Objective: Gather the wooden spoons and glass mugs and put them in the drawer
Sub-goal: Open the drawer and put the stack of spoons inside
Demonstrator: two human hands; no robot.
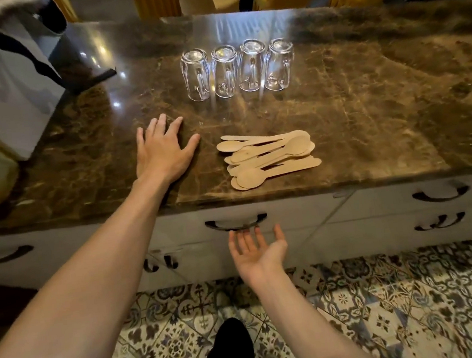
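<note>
Four glass mugs (225, 72), piled wooden spoons (269, 158)

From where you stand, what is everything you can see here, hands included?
glass mugs: four, clear, in a row towards the back of the counter
wooden spoons: a pile, pale tan, near the counter's front edge
counter: one, brown marble
drawer: one below the spoons, pale, shut, dark handle
paper bag: one, white, counter's left end
chairs: several, yellow covers, behind the counter
floor: patterned tiles
left hand: flat on the counter, left of the spoons
right hand: open, palm up, just below the handle
</note>
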